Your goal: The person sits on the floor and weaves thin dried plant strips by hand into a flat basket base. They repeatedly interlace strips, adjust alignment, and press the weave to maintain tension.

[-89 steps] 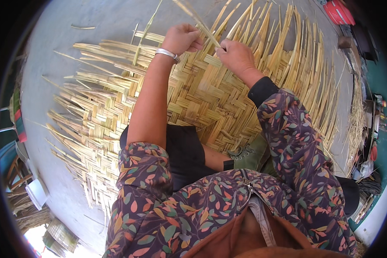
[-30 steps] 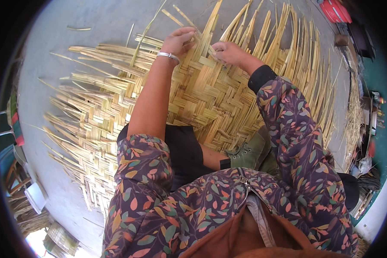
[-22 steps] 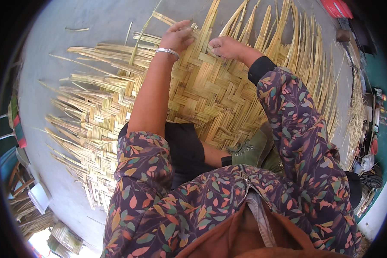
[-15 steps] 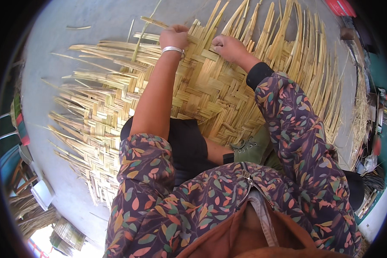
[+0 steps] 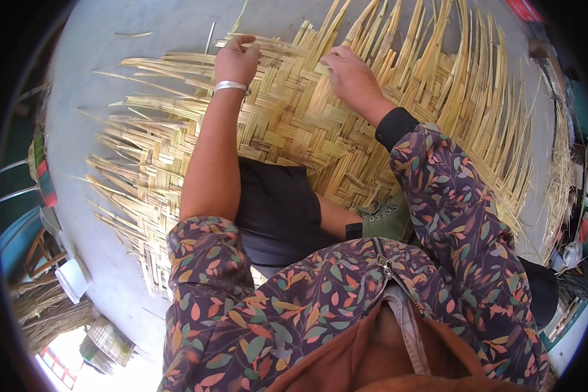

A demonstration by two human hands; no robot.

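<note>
A woven mat (image 5: 287, 127) of flat, split reed or cane strips spreads before me, pale yellow to brown, with long loose ends fanning out at its left and far sides. My left hand (image 5: 235, 64), a silvery bracelet at its wrist, is over the far left edge. Its fingers are bent and apart, close to a crosswise strip (image 5: 281, 46). Farther right, my right hand (image 5: 353, 75) has thumb and fingers pinched together at the weave, on what looks like a strip's end, mostly hidden by the fingers.
My bent leg in black cloth (image 5: 274, 209) and a green laced shoe (image 5: 385, 219) rest at the mat's near side. Loose straw (image 5: 558, 176) lies along the right. A woven basket (image 5: 111, 341) and a white board-like object (image 5: 74, 279) stand at lower left. A red object (image 5: 522, 10) is at far right.
My left hand has moved left along the far edge, and its fingers have loosened from the strip. My right hand stays pinched at nearly the same spot on the weave. The view has shifted slightly.
</note>
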